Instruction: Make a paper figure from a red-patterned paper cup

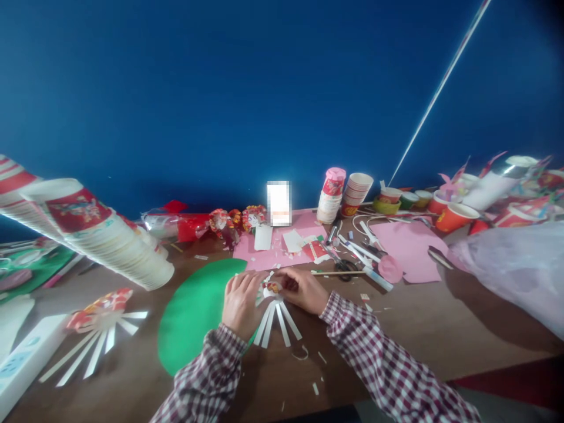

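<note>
Between my two hands is a paper cup cut into strips [277, 317], its white strips fanned out toward me over the table. My left hand [241, 301] is closed around its left side, fingers bent over the far edge. On the other side, my right hand [307, 289] pinches the cup's printed red and yellow part near its top. The fingertips partly hide the cup's base. Under my left hand and wrist lies a round green paper sheet [189, 317]. A second cut paper cup [103, 323], with similar spread strips, rests on the table at the left.
Tall stacks of paper cups [118, 241] lean at the left, beside a white power strip [26, 358]. Scissors [346, 267], markers [368, 264] and a wooden stick [337, 272] lie beyond my right hand. Pink paper [409, 249] and a plastic bag [515, 270] are at the right.
</note>
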Demonstrator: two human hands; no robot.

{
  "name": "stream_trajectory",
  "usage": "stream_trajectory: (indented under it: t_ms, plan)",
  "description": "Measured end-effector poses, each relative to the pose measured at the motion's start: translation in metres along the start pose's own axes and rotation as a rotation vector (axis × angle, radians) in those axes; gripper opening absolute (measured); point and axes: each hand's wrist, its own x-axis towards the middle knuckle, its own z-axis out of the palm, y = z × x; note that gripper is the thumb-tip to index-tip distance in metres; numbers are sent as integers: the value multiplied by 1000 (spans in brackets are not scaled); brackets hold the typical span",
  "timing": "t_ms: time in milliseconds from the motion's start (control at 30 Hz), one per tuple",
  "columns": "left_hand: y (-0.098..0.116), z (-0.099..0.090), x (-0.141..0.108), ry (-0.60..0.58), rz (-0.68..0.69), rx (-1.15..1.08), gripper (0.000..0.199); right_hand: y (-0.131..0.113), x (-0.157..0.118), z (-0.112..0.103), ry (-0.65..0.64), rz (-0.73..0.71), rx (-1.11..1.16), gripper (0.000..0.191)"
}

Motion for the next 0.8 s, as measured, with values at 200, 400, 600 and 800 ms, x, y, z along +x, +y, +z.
stream_trajectory:
  t_ms: [200,400,600,800]
  plan:
    - [-1,4,6,-23,1,-78,30,-1,0,-1,-44,6,50,17]
    - [-4,9,12,-82,-138,-250,34,4,-2,5,-62,64,337,25]
    - [-7,8,21,-224,-334,-586,39,1,-2,6,-51,86,468,31]
    - [-15,4,32,-454,-475,-973,50,2,0,4,-47,66,451,28]
